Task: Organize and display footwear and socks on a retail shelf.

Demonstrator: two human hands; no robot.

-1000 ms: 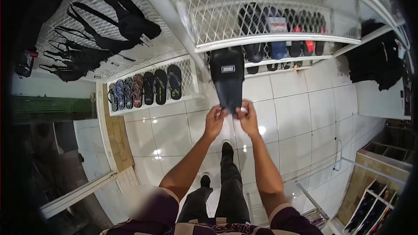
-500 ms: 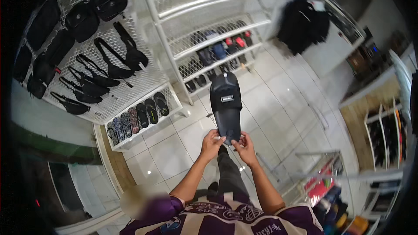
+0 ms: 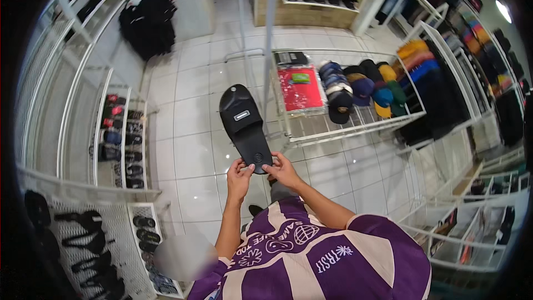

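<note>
A black slide sandal (image 3: pixel 244 125) is held out in front of me, its toe pointing away and a little to the left. A small pale label sits on its broad strap. At the heel end, my left hand (image 3: pixel 240 176) pinches the left corner, thumb on top of the footbed. Opposite it, my right hand (image 3: pixel 282 170) grips the right corner in the same way, thumb on top. The fingers beneath the sole are partly hidden.
To the right, a white wire table (image 3: pixel 355 133) bears several caps (image 3: pixel 340 100) and a red packaged item (image 3: pixel 301 90). Shoe shelves (image 3: pixel 119 139) and black clothes (image 3: pixel 147 25) stand left. A low sandal rack (image 3: pixel 147 233) is at lower left. White floor tiles (image 3: pixel 191 155) lie below.
My view and body have swung to the right, bringing the table of caps into full view. Both hands still hold the slide sandal, which now leans more to the left.
</note>
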